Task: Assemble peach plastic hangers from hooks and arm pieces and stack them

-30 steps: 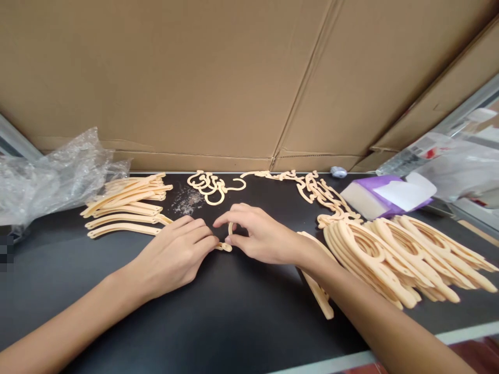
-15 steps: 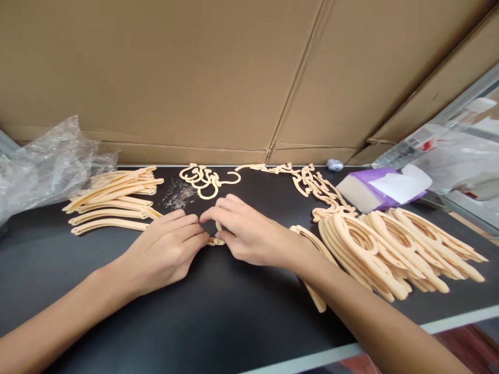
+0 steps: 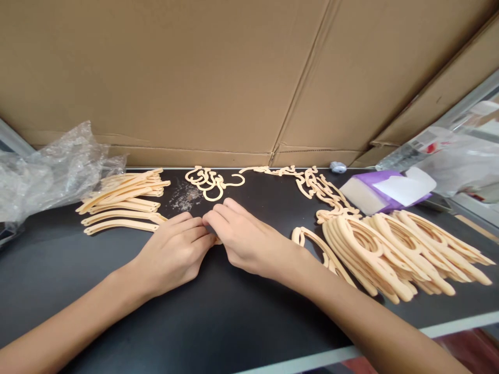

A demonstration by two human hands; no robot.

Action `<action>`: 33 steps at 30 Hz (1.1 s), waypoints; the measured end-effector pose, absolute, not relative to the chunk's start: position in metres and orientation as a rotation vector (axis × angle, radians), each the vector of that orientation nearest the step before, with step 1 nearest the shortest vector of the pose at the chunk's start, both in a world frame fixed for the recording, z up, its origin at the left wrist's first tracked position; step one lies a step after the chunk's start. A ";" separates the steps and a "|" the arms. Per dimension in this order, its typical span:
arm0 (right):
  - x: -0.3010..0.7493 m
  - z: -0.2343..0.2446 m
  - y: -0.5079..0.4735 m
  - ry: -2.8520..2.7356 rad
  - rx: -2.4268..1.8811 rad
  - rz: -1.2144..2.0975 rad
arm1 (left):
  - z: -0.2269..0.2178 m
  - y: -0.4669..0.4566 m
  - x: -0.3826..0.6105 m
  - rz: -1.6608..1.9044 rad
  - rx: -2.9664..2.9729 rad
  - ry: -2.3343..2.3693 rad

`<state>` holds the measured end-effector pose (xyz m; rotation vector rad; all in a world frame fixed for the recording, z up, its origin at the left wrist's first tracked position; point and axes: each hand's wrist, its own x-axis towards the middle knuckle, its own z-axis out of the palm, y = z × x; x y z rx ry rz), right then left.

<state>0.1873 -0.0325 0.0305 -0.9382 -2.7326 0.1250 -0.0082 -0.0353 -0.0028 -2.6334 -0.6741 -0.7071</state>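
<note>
My left hand (image 3: 175,252) and my right hand (image 3: 245,239) meet fingertip to fingertip at the middle of the black table (image 3: 218,317). Both hands are closed, pressing on a small peach plastic piece (image 3: 219,241) that is almost wholly hidden under the fingers. A peach plastic hanger (image 3: 312,241) lies under my right wrist. A big stack of peach hangers (image 3: 397,246) lies to the right of my right hand. Straight peach bars (image 3: 125,200) are piled left of my left hand. Loose peach hooks (image 3: 210,182) lie just beyond the fingers.
A large cardboard sheet (image 3: 234,78) stands along the table's back edge. Crumpled clear plastic (image 3: 50,171) sits at the far left. A purple and white block (image 3: 384,189) and a chain of peach scraps (image 3: 319,192) lie at the back right. Small debris (image 3: 185,196) dots the table.
My right hand has closed in over the small piece and pressed down, hiding the hook that stood up between its fingers. The left hand stayed against it. The view shifted slightly.
</note>
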 end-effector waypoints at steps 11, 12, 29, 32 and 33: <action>0.188 0.025 -0.036 -2.715 -0.925 -0.005 | -0.002 -0.037 -0.010 -0.722 -2.623 -0.748; 0.189 0.024 -0.034 -2.702 -0.931 0.023 | -0.003 -0.037 -0.011 -0.726 -2.629 -0.756; 0.200 0.012 -0.021 -2.197 -0.840 0.444 | -0.008 -0.038 -0.013 -0.770 -2.722 -0.793; 0.202 0.014 -0.015 -2.014 -0.962 0.406 | -0.008 -0.037 -0.013 -0.792 -2.710 -0.796; 0.204 0.014 -0.014 -1.978 -1.003 0.392 | -0.009 -0.037 -0.013 -0.800 -2.704 -0.801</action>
